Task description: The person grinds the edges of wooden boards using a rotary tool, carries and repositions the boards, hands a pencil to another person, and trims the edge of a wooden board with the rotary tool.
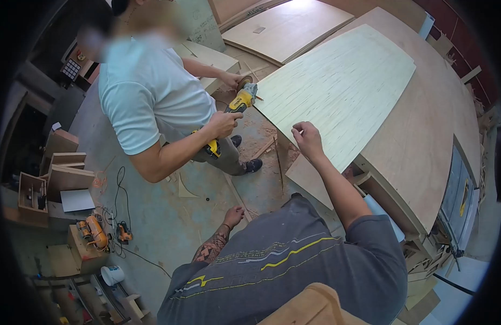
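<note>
So the pale plywood panel (pixel 337 92) is lying on my worktop (pixel 434 179), already shaped to a taper, I'd say. My right hand (pixel 309 142) is at its near edge, fingers curled; can't tell if they're pinched together or touching the wood. My left hand (pixel 234 215) hangs loose, nothing in it that I can see. The other person's got a yellow cordless grinder (pixel 242 100) right by the corner. Edge work looks unfinished to me, but how much is left, no clue.
</note>
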`<state>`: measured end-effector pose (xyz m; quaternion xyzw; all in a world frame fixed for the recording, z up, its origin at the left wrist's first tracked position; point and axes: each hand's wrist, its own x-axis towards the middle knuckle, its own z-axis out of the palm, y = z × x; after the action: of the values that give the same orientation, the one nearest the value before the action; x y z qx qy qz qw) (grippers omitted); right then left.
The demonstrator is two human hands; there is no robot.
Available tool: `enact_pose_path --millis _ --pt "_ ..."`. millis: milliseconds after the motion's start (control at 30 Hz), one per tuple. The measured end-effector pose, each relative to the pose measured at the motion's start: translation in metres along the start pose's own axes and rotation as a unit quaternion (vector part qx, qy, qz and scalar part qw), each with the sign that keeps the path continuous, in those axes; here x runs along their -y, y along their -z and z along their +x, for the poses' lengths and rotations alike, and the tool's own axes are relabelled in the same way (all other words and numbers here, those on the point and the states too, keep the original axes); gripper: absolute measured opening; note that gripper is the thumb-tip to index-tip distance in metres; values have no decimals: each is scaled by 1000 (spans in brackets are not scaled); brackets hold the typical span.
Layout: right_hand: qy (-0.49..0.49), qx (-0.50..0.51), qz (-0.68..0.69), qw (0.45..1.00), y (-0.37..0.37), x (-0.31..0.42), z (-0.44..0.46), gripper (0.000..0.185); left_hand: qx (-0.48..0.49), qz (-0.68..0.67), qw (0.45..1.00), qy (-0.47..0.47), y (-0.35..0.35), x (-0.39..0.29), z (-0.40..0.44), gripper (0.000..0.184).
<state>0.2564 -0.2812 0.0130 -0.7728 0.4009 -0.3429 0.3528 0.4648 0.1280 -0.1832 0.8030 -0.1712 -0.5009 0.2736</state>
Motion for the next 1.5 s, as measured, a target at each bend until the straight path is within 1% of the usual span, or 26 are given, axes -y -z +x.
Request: enact_pose_path --millis 33,100,133,167,200,233,267,300,333,367,433,533,667,733,833,900,933,1033,1067,1133,1167,1233,1300,1367,1433,1500 --pt "6 8 5 1000 -14 -4 23 17 -9 8 1000 27 5 15 -11 39" --pt "59 8 -47 997 -44 -11 64 22 -42 66 995 55 11 46 -38 34" --pt "65 14 -37 997 -58 -14 83 22 -39 93 991 83 12 54 -54 32" --pt "50 23 -44 998 -72 -16 97 24 -35 122 985 114 12 65 -76 31" --pt "34 32 -50 998 -85 -17 110 25 -17 246 968 43 11 82 -90 30" --pt "32 36 -61 997 -96 -18 120 26 5 367 930 -25 6 106 -101 29" --pt "29 43 -49 997 -105 -18 127 26 -8 409 908 -90 -11 117 -113 30" --pt "32 38 -74 996 -111 -18 135 26 -28 452 878 -154 -23 103 -128 31" --pt "36 32 -100 994 -118 -17 143 26 -29 345 935 -75 -39 108 -135 32" --pt "34 40 -92 994 -125 -18 148 26 -44 236 971 5 -54 103 -141 32" --pt "29 50 -136 989 -136 -19 158 27 -64 145 986 53 -80 105 -137 32" --pt "10 53 -146 988 -142 -16 164 22 -83 86 990 68 -110 108 -127 33" --pt "8 59 -152 987 -144 -12 162 17 -101 36 993 52 -136 102 -106 34" --pt "10 42 -136 990 -144 -13 160 15 -116 0 992 43 -137 82 -104 35" --pt "10 49 -127 991 -141 -11 160 16 -127 -34 991 36 -120 34 -102 36" --pt "12 49 -128 991 -139 -10 160 16 -138 -122 972 146 -101 -3 -111 43" --pt "10 49 -129 990 -139 -9 160 16 -139 -124 972 144 -95 -3 -110 43" --pt "8 41 -126 991 -140 -10 161 16 -155 -203 951 176 -84 4 -104 46" --pt "9 40 -126 991 -140 -10 161 16 -156 -203 951 174 -84 3 -104 46" --pt "2 49 -116 992 -138 -9 162 17 -143 -154 960 183 -84 -2 -107 45" --pt "3 47 -116 992 -138 -9 162 17 -143 -153 961 181 -86 7 -103 45" --pt "-3 49 -116 992 -139 -9 162 17 -115 -24 986 114 -95 32 -95 46" --pt "1 44 -118 992 -139 -9 161 16 -115 -48 986 107 -110 67 -78 46" --pt "4 40 -121 992 -138 -9 162 16 -115 -72 986 101 -116 69 -74 46" --pt "-1 45 -115 992 -138 -9 162 16 -90 49 993 66 -121 69 -72 46" --pt "-1 45 -120 992 -138 -8 161 17 -91 36 993 73 -118 69 -71 47"
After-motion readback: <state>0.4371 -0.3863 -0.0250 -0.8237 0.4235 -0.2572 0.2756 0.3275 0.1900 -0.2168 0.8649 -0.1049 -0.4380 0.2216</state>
